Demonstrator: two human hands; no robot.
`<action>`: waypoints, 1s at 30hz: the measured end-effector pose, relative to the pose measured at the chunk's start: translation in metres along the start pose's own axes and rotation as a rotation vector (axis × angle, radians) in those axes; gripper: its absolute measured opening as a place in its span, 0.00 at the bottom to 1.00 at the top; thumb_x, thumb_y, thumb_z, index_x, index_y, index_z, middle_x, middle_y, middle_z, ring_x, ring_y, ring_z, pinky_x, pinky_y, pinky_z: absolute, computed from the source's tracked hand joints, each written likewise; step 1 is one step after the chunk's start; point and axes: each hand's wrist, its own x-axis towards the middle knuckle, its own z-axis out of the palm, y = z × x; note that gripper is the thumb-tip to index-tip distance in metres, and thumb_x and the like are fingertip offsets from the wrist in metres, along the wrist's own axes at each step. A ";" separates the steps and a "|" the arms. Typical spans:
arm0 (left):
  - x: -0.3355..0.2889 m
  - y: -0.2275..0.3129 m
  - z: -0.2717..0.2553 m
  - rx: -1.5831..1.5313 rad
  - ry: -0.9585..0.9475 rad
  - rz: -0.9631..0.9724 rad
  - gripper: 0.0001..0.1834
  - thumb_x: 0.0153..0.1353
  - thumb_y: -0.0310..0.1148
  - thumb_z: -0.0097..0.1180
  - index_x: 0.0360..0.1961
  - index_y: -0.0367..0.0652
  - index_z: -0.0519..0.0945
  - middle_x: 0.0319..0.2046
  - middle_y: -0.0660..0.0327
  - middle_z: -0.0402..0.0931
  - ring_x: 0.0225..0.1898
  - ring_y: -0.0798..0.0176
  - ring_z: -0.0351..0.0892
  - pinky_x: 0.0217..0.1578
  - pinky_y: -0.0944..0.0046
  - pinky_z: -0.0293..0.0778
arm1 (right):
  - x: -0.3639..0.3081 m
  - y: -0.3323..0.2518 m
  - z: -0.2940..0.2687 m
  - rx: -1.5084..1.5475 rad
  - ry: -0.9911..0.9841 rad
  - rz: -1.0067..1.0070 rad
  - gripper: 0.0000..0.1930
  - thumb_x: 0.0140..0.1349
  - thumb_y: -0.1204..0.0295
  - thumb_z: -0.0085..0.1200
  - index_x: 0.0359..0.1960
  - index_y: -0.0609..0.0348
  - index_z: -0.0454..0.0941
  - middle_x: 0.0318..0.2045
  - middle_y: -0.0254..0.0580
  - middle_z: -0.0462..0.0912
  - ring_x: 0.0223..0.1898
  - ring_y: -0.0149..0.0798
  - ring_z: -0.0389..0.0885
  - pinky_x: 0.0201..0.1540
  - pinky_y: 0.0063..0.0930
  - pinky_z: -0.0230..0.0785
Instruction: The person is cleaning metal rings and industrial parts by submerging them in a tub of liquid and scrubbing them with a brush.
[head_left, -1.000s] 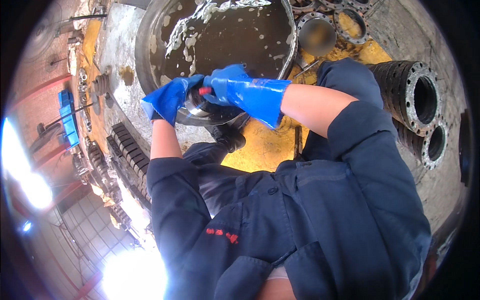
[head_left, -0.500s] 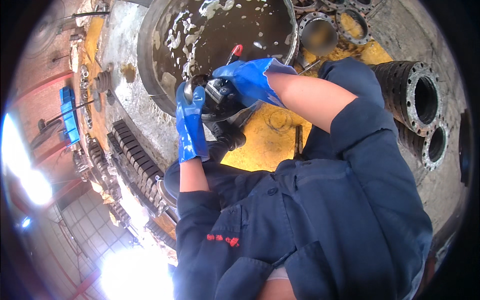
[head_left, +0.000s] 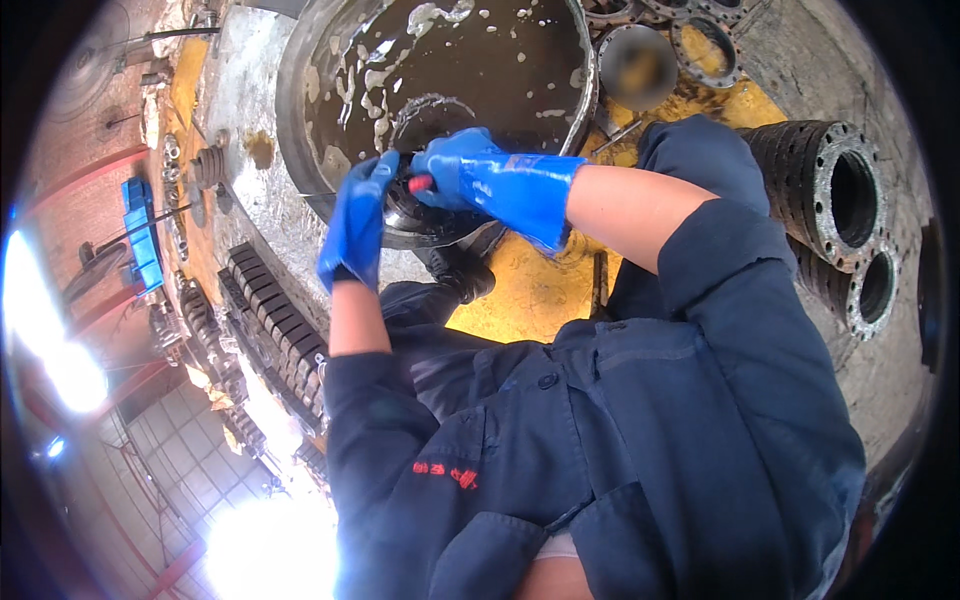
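Observation:
A large round metal basin [head_left: 290,110] of murky, foamy liquid stands in front of me. Over its near edge, my left hand [head_left: 362,195], in a blue rubber glove, grips a dark, wet, rounded metal part [head_left: 408,212]. My right hand [head_left: 452,168], gloved the same way, is closed around a tool with a red handle end [head_left: 421,183], right beside the part. The tool's working end is hidden by the glove and the part, so its kind does not show.
Stacked flanged metal rings [head_left: 850,195] stand to my right, with more rings [head_left: 705,50] beyond. A yellow, stained surface [head_left: 540,280] lies under the basin's near side. On the left are a row of dark blocks [head_left: 270,315] and a blue bin [head_left: 140,235]. My dark shoe [head_left: 460,275] is near the basin.
My right hand has turned over, bringing the tool's red end from over the liquid to near the metal part. My left hand has shifted slightly left and up. Ripples now show in the liquid.

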 end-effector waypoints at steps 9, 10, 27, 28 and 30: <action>-0.010 -0.086 0.010 -0.067 0.196 0.226 0.32 0.65 0.40 0.68 0.67 0.36 0.76 0.54 0.54 0.84 0.51 0.60 0.84 0.55 0.60 0.79 | -0.029 0.010 -0.038 1.009 -0.266 0.263 0.18 0.73 0.53 0.56 0.47 0.52 0.89 0.39 0.35 0.89 0.35 0.31 0.81 0.39 0.29 0.71; 0.000 -0.099 -0.011 -0.038 0.147 0.247 0.32 0.65 0.40 0.68 0.67 0.36 0.76 0.54 0.54 0.84 0.51 0.60 0.84 0.55 0.60 0.79 | -0.023 0.004 -0.034 0.935 -0.259 0.246 0.18 0.72 0.52 0.57 0.47 0.52 0.88 0.39 0.36 0.89 0.35 0.33 0.82 0.39 0.31 0.72; -0.028 0.000 0.021 -0.328 -0.050 -0.055 0.23 0.69 0.37 0.65 0.59 0.31 0.82 0.47 0.55 0.87 0.47 0.62 0.85 0.49 0.63 0.80 | -0.014 0.043 -0.007 0.892 -0.152 0.144 0.16 0.69 0.57 0.61 0.48 0.56 0.87 0.39 0.40 0.90 0.38 0.36 0.85 0.45 0.37 0.78; -0.026 -0.020 0.017 -0.319 -0.071 -0.014 0.24 0.68 0.37 0.66 0.59 0.33 0.82 0.47 0.56 0.87 0.45 0.64 0.85 0.49 0.63 0.79 | -0.013 0.051 0.001 1.047 -0.210 0.103 0.15 0.70 0.58 0.60 0.50 0.54 0.87 0.41 0.39 0.90 0.39 0.36 0.85 0.47 0.36 0.78; -0.027 -0.058 0.006 -0.218 0.058 0.106 0.22 0.67 0.37 0.68 0.58 0.36 0.84 0.45 0.58 0.88 0.45 0.65 0.84 0.48 0.62 0.79 | -0.008 0.035 0.001 1.278 -0.313 0.165 0.14 0.72 0.61 0.59 0.51 0.55 0.86 0.43 0.39 0.89 0.41 0.36 0.86 0.51 0.36 0.78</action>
